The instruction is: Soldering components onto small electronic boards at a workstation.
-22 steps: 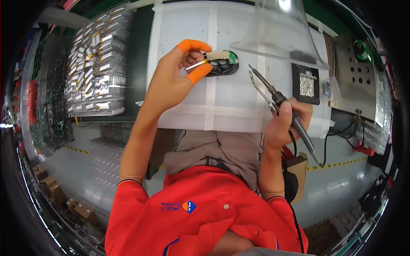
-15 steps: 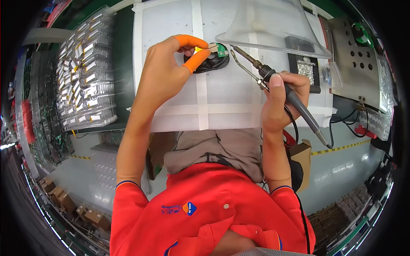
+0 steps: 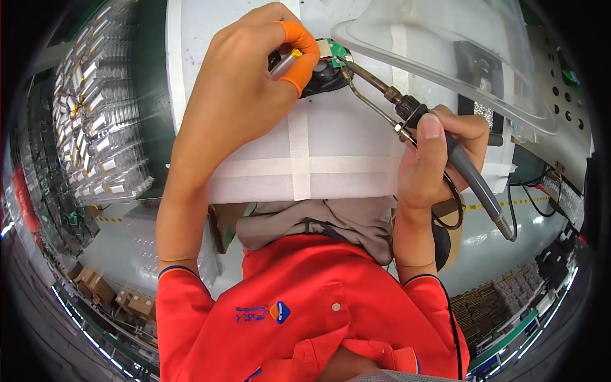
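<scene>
Two bare hands, left hand [image 3: 238,95] and right hand [image 3: 433,159], work above one white foam-topped bench [image 3: 344,159]. On it: one small green circuit board [image 3: 335,52], one grey-handled soldering iron [image 3: 414,118], one orange rubber finger cot [image 3: 299,48], one clear plastic hood [image 3: 445,57]. Left of the bench, trays of silvery cells, too many to count.

The white table [image 3: 344,159] lay bare in the middle, between the left hand [image 3: 238,95] and the right hand [image 3: 433,159], and gave room to pass. At the far edge a clear plastic hood [image 3: 445,57] overhung the small circuit board [image 3: 334,51], closing the way from above and from the right. The soldering iron [image 3: 382,95] slanted under it. Trays of parts [image 3: 102,127] crowded the left side.
</scene>
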Demonstrator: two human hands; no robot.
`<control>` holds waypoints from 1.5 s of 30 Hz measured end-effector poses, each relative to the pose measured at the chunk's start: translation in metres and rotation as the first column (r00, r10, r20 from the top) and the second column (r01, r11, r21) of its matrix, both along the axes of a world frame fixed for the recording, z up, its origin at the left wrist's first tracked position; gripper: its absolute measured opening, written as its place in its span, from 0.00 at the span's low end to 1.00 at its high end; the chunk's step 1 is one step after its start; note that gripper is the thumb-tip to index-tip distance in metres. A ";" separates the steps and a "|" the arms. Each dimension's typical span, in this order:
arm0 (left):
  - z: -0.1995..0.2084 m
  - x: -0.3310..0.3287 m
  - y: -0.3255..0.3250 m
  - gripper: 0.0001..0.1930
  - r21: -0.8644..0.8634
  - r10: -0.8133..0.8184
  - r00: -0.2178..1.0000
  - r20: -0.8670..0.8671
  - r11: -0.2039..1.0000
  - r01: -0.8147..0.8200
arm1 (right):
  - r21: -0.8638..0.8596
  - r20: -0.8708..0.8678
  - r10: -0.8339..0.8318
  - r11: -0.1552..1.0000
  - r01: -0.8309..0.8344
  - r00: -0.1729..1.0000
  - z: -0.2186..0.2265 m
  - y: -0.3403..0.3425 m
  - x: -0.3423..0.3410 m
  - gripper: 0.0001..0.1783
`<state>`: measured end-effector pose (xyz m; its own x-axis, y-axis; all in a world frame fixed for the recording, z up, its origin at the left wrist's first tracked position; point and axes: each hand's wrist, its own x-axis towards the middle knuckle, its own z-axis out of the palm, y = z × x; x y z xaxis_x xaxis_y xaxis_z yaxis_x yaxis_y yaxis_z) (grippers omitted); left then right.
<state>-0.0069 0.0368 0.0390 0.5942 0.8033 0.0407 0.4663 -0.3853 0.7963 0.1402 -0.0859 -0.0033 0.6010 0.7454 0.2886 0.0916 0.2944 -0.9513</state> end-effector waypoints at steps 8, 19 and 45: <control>0.009 0.012 0.020 0.06 -0.526 0.203 0.976 -0.081 0.823 -0.214 | -0.023 0.044 -0.027 0.999 0.028 0.999 0.000 0.003 -0.001 0.08; 0.011 0.006 0.004 0.06 -0.051 -0.003 1.000 -0.027 0.999 0.002 | -0.009 0.085 0.027 1.000 -0.027 0.996 -0.004 0.001 0.003 0.09; 0.012 0.010 0.000 0.04 0.046 0.011 0.999 -0.052 0.999 -0.009 | -0.017 0.068 0.118 0.993 -0.117 0.991 -0.006 -0.002 0.007 0.11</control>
